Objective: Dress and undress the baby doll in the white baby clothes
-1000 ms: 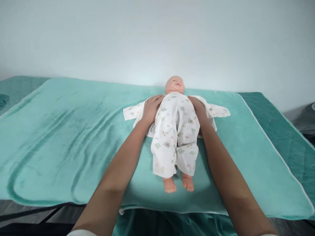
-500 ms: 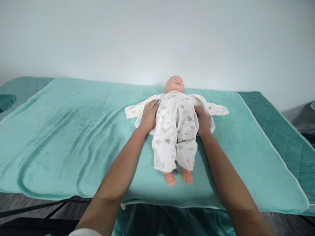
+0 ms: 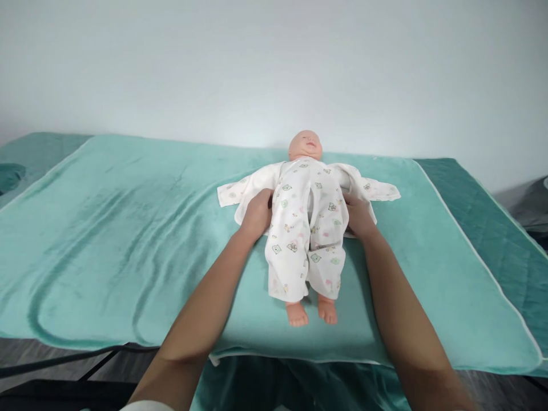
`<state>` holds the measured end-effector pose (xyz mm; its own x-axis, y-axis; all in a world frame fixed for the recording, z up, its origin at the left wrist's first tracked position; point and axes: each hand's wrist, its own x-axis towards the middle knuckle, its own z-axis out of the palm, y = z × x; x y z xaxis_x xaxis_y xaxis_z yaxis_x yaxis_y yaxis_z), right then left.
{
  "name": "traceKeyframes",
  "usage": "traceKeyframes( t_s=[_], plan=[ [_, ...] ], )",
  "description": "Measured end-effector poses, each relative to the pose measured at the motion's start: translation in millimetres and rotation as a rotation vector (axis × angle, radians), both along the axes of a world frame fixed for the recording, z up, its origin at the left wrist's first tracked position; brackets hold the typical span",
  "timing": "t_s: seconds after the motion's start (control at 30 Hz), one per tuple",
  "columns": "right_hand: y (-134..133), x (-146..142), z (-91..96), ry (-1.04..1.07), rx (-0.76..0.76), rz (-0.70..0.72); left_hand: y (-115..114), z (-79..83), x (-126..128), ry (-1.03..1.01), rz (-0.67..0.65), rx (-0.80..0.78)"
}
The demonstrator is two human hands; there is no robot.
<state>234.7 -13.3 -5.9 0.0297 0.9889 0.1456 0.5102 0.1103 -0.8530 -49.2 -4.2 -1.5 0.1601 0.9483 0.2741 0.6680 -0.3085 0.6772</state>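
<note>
A baby doll (image 3: 305, 146) lies on its back on a teal blanket (image 3: 128, 228), head toward the wall, bare feet toward me. White printed trousers (image 3: 306, 240) lie over its body from chest to ankles. A white printed jacket (image 3: 368, 191) is spread open beneath it, sleeves out to both sides. My left hand (image 3: 257, 212) presses against the doll's left flank at the trousers' edge, fingers curled onto the cloth. My right hand (image 3: 358, 216) does the same on the other flank. Both thumbs and fingertips are partly hidden by fabric.
The blanket covers a darker teal quilted pad (image 3: 492, 228) on a table against a pale wall (image 3: 274, 63). The table's front edge runs just below the doll's feet. Dark floor and a table leg show at the lower left.
Both hands have slid down from the doll's shoulders to its waist along the sides of the trousers. The jacket collar at the shoulders is now uncovered.
</note>
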Motion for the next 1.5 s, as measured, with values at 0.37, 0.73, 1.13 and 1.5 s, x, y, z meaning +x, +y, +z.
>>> traceKeyframes(
  t_s=[0.37,0.73,1.13,1.5],
  plan=[
    [-51,-3,19.2,0.001,-0.186,0.286,-23,6.7,0,-0.512,-0.108,-0.478],
    [-76,-11,19.1,-0.123,-0.004,0.389,-26,2.2,-1,-1.007,-0.17,-0.699],
    [-84,-5,6.0,-0.381,0.161,-0.047,-29,5.9,-2,-0.162,-0.19,-0.237],
    [-83,-8,8.6,-0.756,0.008,-0.189,-30,11.4,-3,-0.079,-0.268,-0.271]
  ],
)
